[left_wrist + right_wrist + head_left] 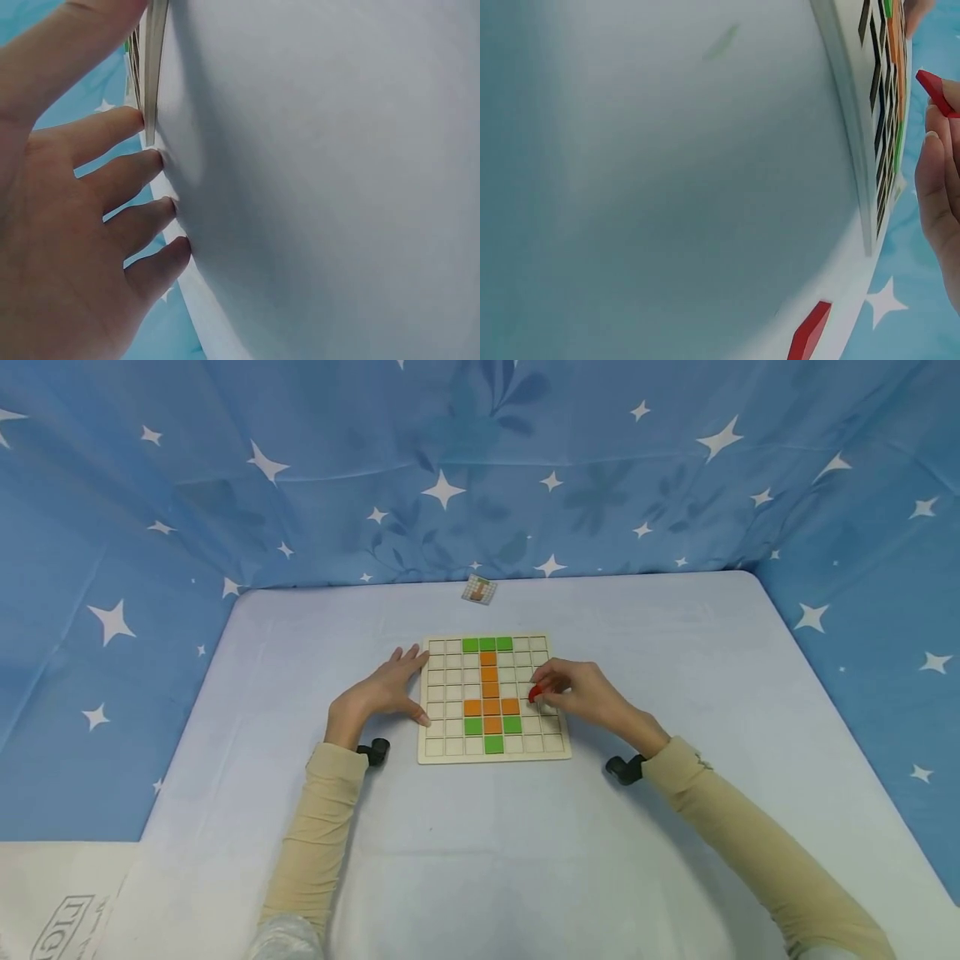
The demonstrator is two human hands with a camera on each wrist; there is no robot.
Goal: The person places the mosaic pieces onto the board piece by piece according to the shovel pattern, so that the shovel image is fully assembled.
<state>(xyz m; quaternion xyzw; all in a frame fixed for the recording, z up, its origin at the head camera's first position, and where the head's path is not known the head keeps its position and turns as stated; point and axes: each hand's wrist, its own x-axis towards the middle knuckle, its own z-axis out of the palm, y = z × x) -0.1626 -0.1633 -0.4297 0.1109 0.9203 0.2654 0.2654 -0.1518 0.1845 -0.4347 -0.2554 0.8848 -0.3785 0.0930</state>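
Observation:
A pale wooden grid board (pixel 453 677) lies on the table, with orange tiles (pixel 489 675) and green tiles (pixel 487 644) set in some cells. My left hand (pixel 384 687) has its fingers spread at the board's left edge, and the left wrist view shows the thumb and index finger (pixel 112 127) against that edge. Above the board's right half, my right hand (pixel 588 693) pinches a red tile (pixel 535 693) between thumb and fingers. The right wrist view shows this red tile (pixel 934 91) tilted, clear of the board's surface.
A small card (pixel 479 589) with a printed grid pattern lies behind the board. Another red tile (pixel 810 332) rests on the white tabletop in the right wrist view. Blue star-patterned cloth (pixel 442 489) hangs behind and beside the table.

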